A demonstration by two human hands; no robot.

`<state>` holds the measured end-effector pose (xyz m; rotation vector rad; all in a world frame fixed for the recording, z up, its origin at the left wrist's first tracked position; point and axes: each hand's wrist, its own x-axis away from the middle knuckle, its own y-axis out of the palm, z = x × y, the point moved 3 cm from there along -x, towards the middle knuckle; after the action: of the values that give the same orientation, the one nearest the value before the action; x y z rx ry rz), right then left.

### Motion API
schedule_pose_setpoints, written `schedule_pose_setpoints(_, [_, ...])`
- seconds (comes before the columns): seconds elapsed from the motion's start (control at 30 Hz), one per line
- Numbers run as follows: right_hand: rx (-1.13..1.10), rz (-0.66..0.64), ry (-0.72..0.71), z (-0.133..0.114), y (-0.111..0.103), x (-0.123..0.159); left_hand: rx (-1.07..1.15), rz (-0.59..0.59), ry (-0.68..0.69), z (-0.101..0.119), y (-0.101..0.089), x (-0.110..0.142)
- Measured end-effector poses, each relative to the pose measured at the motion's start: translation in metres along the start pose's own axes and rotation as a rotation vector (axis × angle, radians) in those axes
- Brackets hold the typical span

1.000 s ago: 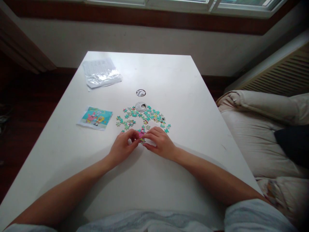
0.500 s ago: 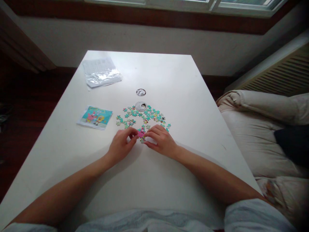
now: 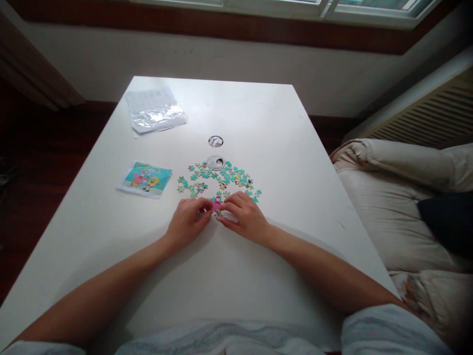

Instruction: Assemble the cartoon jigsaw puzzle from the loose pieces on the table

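White table, window beyond; left hand pinching puzzle cluster, right hand half-curled against it

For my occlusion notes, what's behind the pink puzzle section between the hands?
Beyond the pink section, loose, mostly teal pieces lie scattered on the table. Whatever the left hand and right hand cover cannot be seen.

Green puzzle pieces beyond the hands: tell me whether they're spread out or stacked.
Spread out: the green puzzle pieces lie scattered in a rough arc across the white table, with bare tabletop showing between some.
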<state>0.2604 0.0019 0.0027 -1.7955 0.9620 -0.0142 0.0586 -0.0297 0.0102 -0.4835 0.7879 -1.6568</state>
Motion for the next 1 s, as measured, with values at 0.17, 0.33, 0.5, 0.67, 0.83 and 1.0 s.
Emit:
schedule_pose_setpoints(0.17, [0.004,0.006,-0.030,-0.0027,0.0030,-0.0004,0.087,0.011,-0.028,0.0012,0.0043,0.0006])
schedule_pose_setpoints(0.33, [0.015,0.004,-0.045,-0.0042,0.0027,-0.0009,0.111,0.029,-0.045,0.0026,0.0042,0.0001])
schedule_pose_setpoints(0.5, [0.006,0.006,-0.045,-0.0035,0.0018,-0.0006,-0.032,0.043,-0.051,0.0009,0.0017,-0.0006])
schedule_pose_setpoints(0.67, [-0.008,0.016,-0.031,-0.0014,0.0021,-0.0003,-0.139,0.047,-0.065,0.0033,0.0005,-0.0019])
schedule_pose_setpoints(0.83, [-0.001,-0.007,-0.027,0.0007,0.0042,0.0003,-0.162,0.038,-0.051,0.0082,0.0012,-0.0026])
schedule_pose_setpoints(1.0, [-0.006,-0.013,-0.028,0.0008,0.0043,-0.0001,-0.205,0.038,-0.001,0.0061,0.0043,-0.0016])
